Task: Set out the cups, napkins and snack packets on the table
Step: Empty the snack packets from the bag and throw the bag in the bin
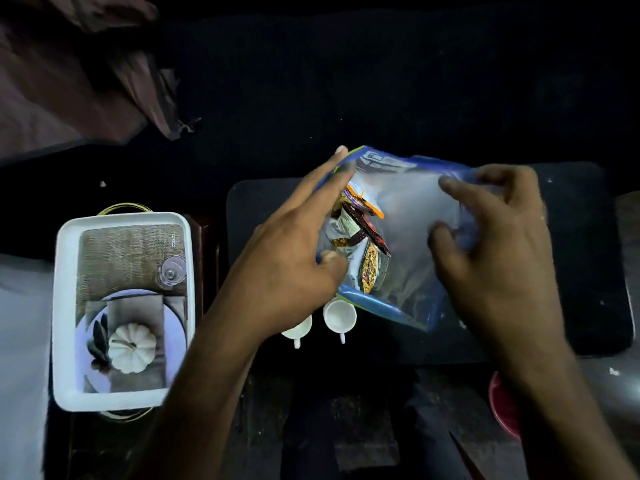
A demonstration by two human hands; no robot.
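A clear plastic bag with blue edges [408,220] hangs over the dark table [571,271], held between both hands. Several snack packets [360,237] lie inside it, bunched at its left side. My left hand [294,251] grips the bag's left edge, with the thumb at the lower corner and the fingers stretched up along the side. My right hand [491,230] pinches the bag's right side. Two small white cups [339,315] stand side by side on the table just below the bag; the left cup [298,329] is partly hidden by my left wrist.
A white rectangular tray [65,306] with a printed picture of a plate and pumpkin sits to the left. Brown cloth [76,71] lies at the upper left. A red round object [502,403] shows at the lower right, beside my right forearm.
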